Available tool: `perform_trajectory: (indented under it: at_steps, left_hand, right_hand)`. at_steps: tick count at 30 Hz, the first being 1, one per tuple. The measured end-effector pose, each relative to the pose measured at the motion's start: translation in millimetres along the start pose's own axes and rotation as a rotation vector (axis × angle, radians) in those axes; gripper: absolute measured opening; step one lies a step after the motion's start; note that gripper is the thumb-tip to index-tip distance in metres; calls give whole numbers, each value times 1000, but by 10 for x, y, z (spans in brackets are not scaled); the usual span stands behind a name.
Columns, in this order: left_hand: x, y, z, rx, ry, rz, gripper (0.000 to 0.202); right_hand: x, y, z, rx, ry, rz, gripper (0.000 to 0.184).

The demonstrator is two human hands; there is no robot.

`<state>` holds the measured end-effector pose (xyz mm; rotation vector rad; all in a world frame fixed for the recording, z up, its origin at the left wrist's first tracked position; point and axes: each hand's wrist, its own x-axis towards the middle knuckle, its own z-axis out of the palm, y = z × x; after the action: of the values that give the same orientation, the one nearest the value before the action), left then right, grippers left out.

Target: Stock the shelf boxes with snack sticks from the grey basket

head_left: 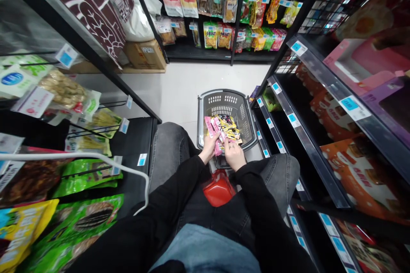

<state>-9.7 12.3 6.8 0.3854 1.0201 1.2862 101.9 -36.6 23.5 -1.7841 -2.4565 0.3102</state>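
Note:
A grey plastic shopping basket (224, 101) stands on the pale floor in front of my knees. Several small snack packets (228, 127), pink, yellow and black, lie in its near end. My left hand (209, 147) is closed on a pink packet (214, 127) at the basket's near rim. My right hand (235, 155), with a ring on one finger, pinches the same bunch of packets from the right side. Both arms wear black sleeves. A red object (218, 188) sits between my thighs, just below the hands.
I crouch in a narrow shop aisle. Hanging snack bags (68, 94) fill the left rack, with a white tube (96, 157) crossing it. Black shelves with blue price tags (349, 104) and orange boxes (358, 175) stand on the right. A cardboard box (144, 54) sits at the far left.

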Motion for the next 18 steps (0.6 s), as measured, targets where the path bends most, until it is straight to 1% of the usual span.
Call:
perform_trajectory:
  at_steps: [3, 6, 8, 11, 14, 16, 18]
  left_hand:
    - [-3, 5, 9, -3, -46, -5, 34]
    - [-2, 11, 15, -5, -14, 31, 34]
    - [-3, 15, 19, -18, 1, 49, 35]
    - [-7, 14, 23, -58, -14, 32, 35]
    - [-5, -7, 26, -81, -49, 2, 31]
    - [-3, -28, 28, -72, -38, 18, 31]
    - [-2, -39, 32, -34, -16, 56, 33]
  right_hand:
    - [-4, -34, 15, 11, 9, 8, 47]
    - [4, -79, 45, 38, 36, 57, 45]
    - [14, -98, 65, 77, 78, 112, 42]
    - [33, -87, 95, 229, 162, 208, 32]
    - [53, -32, 125, 439, 185, 285, 24]
    - [61, 6, 140, 489, 177, 309, 23]
    - [62, 28, 149, 464, 187, 298, 23]
